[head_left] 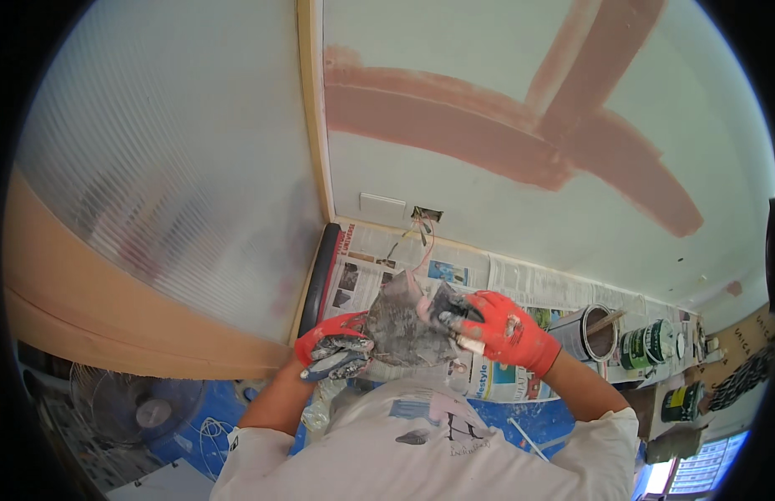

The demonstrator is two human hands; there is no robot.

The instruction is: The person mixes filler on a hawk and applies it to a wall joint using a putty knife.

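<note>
My left hand, in a red and dark grey glove, is closed on the near left edge of a flat, grey, smeared putty board. In a matching glove, my right hand grips a putty knife over the board's right side. The knife's dark blade is against or just above the board; I cannot tell which. Pinkish filler lies along the board's far part, close to the blade. Part of the knife's handle is hidden by my fingers.
Pink filler bands cross the pale wall ahead, above a socket hole with loose wires. Newspaper covers the surface below. Right stand an open tin with a stick and a green tub. A fan stands lower left.
</note>
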